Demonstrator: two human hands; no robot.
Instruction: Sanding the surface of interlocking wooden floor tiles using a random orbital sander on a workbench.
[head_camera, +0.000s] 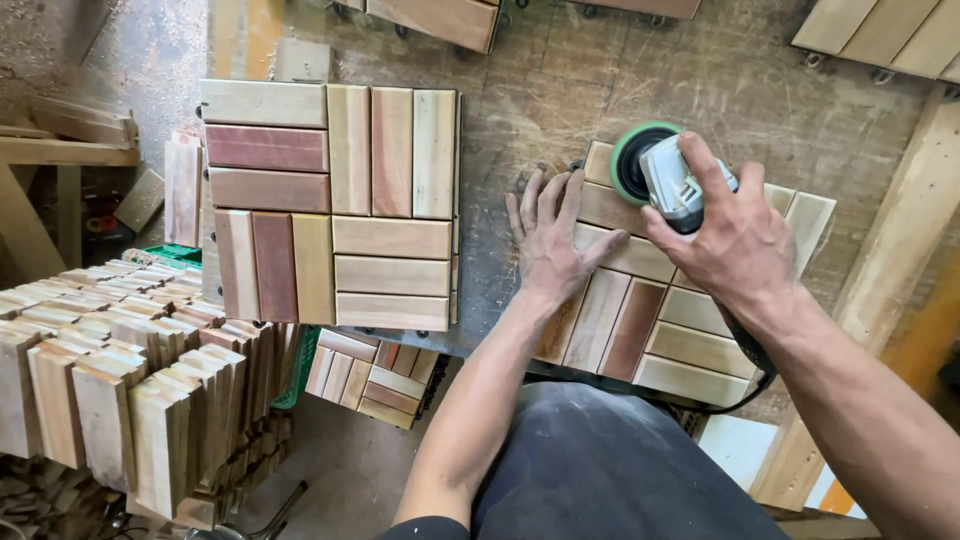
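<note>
Wood tile: your wooden slat tile (640, 330) lies flat on the counter (560, 90), right in front of you, turned a bit so its corners point up-left and down-right.
Left hand: your left hand (553, 240) is spread wide, fingers open, pressed flat on the left part of the tile. It pinches nothing.
Right hand: your right hand (730, 240) is wrapped tight around the top of the grey sander (675, 185).
Sander: its round green-edged pad (632, 160) sits on the top corner of the tile. The nose of the sander points up and left, away from you. Its long line runs from your wrist up-left to the pad. A black cord (745, 375) runs down from it past the tile's lower right edge.
Step now: it looks like you are smoothing the top corner slats while the flat hand keeps the tile from sliding.
Next move: I think the pad needs to slide along the slats toward you, kept flat, with soft, even push. Your left fingers lie near the pad, so keep them clear of it.
Slats: some run up-left along the tile, others run across, in blocks of three.
Other tile: a bigger slat tile (330, 200) lies flat on the counter to your left, well apart from your hands.
Stack: many wood pieces (120, 370) stand on edge at the far left, below the counter's edge.
</note>
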